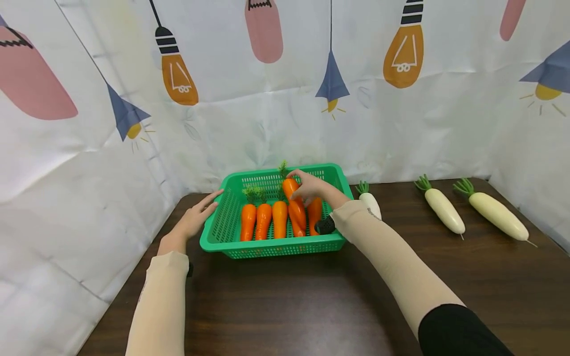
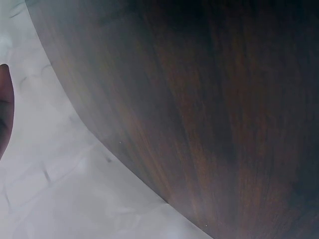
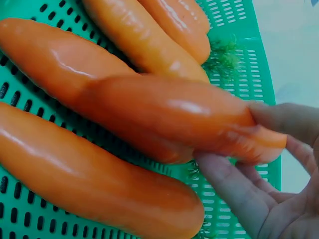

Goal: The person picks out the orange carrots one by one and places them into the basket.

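A green plastic basket (image 1: 276, 250) holds several orange carrots (image 1: 263, 220) with leafy green tops, lying side by side. My right hand (image 1: 311, 188) reaches over its right side and grips one carrot (image 3: 169, 112) between thumb and fingers near one end. That carrot is tilted and lies across another carrot (image 3: 60, 59) in the right wrist view. At the basket's left rim, my left hand (image 1: 194, 220) touches the edge with its fingers extended. Only a sliver of a finger (image 2: 5, 107) shows in the left wrist view.
Right of the basket, a white radish (image 1: 370, 203) lies partly hidden behind my right forearm. Two more radishes (image 1: 445, 211) (image 1: 498, 216) lie farther right on the dark wooden table (image 1: 276, 301). A white cloth printed with lamps (image 1: 285, 123) hangs behind and beside the table.
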